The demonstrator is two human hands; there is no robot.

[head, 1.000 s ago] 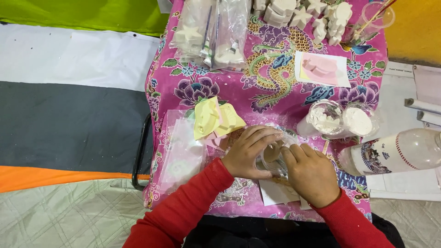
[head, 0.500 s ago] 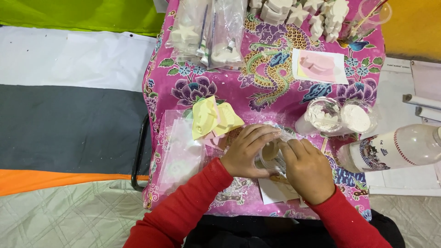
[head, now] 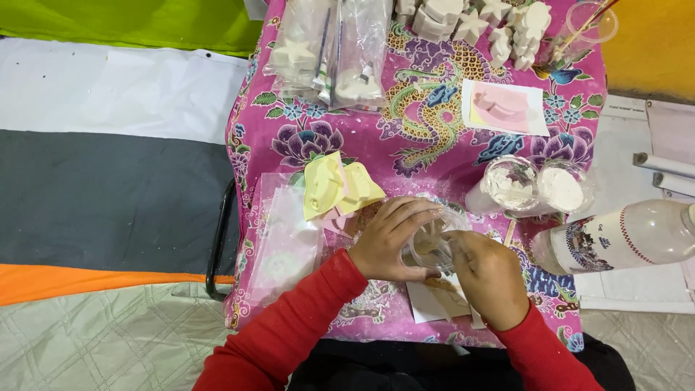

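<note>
Near the table's front edge, the left hand (head: 391, 242) wraps its curled fingers round a clear plastic cup (head: 432, 242) while the right hand (head: 489, 279) pinches something inside it, and that thin, light cup looks easily crushed, best steadied by its sides

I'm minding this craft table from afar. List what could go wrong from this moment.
1. The left hand grips a small clear cup while the right hand works in it; a slip could tip its contents onto the pink patterned cloth.
2. Two open cups of white powder stand beside the right hand; a knock might spill them.
3. The clear bottle lies on its side near the table edge and may roll.
</note>
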